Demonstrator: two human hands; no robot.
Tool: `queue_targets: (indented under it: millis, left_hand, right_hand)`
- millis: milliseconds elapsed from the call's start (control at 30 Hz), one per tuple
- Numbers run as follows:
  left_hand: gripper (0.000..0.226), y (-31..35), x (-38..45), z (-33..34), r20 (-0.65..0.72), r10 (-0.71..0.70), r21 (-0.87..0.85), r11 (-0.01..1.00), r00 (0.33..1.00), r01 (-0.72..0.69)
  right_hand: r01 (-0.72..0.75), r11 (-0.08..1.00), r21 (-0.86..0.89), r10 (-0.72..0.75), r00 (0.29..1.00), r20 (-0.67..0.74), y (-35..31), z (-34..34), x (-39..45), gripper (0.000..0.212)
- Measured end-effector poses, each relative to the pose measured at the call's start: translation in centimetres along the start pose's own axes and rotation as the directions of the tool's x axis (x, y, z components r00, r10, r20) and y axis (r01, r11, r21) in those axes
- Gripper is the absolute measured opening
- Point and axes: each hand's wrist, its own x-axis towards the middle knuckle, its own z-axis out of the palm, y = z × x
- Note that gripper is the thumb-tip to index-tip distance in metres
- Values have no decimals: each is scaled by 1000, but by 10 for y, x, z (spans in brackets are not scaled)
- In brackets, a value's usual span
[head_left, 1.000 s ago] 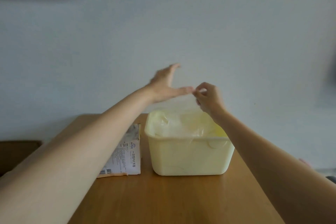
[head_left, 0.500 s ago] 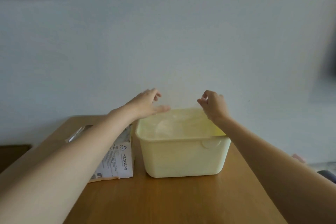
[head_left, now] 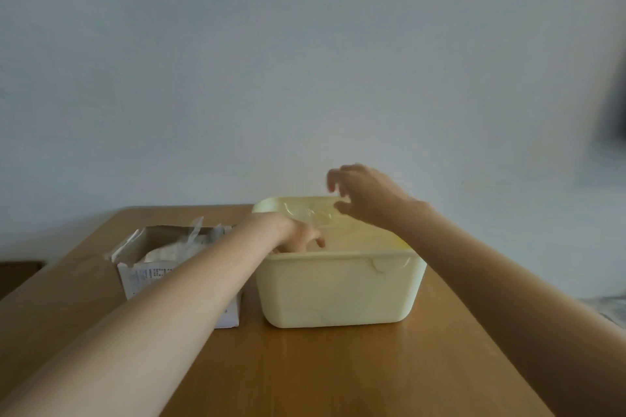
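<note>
Against a pale wall (head_left: 305, 78) stands our wooden table (head_left: 338, 376), and toward its far edge sits a pale yellow bin (head_left: 338, 291) with a clear liner (head_left: 308, 211) inside. Our left hand (head_left: 294, 235) dips over the bin's near left corner, fingers curled down inside; we cannot tell whether they grip the liner. Our right hand (head_left: 369, 196) hovers above the far rim, thumb and fingers apart, holding nothing. Just beside the bin's left wall stands an open carton (head_left: 135, 267).

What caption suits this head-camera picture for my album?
Left hand reaches into a yellow bin lined with clear plastic film; right hand hovers over its far rim; opened carton alongside.
</note>
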Motion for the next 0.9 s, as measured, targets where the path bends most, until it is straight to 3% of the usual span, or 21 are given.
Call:
queue_targets:
  millis: [33,67,100,133,167,200,333,433,567,633,733,800,867,900]
  left_hand:
    - [47,-1,4,1,11,-22,-10,1000,1000,22]
    - [45,-2,6,2,11,-50,-22,999,999,50]
    - [43,-1,5,3,13,-74,-25,997,997,75]
    - [41,0,3,2,9,-97,-19,995,995,97]
    - [39,2,1,1,0,-112,-10,994,994,112]
    - [38,4,-1,0,-2,-130,10,992,992,130]
    - [39,7,-4,-1,17,-175,89,981,984,173]
    - [45,3,-4,-3,10,-48,50,998,999,48]
    - [32,-13,-30,-13,-256,95,-288,943,962,-169]
    - [18,-28,-52,-17,-439,75,-444,848,895,-289]
    - [13,-65,-83,-15,-618,-92,-480,831,781,-282]
    - [7,-88,-99,-9,-618,-176,-490,848,766,-201]
    - [20,-107,-112,2,-548,-254,-531,842,797,-97]
    - [29,-112,-116,8,-505,-297,-559,828,811,-44]
  right_hand:
    - [-41,992,121,19,984,176,0,7,2,34]
    - [-157,967,199,65,913,403,-1,14,3,37]
    - [-297,941,166,144,789,597,3,25,6,41]
    - [-392,917,76,231,676,700,7,33,6,43]
    - [-453,891,-20,331,620,711,12,39,4,43]
    - [-491,868,-75,404,611,681,17,43,4,42]
    - [-458,866,-199,474,630,615,21,43,4,38]
    - [-453,868,-205,474,627,618,19,39,7,33]
    - [-303,929,-212,361,614,702,10,29,3,55]
    - [-298,948,-112,290,664,689,-1,12,2,55]
    - [-274,947,170,138,820,556,-32,-17,13,49]
    - [-139,957,256,45,940,338,-61,-29,24,30]
    - [-36,940,340,-47,971,234,-99,-32,32,19]
    - [-24,929,369,-72,967,245,-116,-33,34,17]
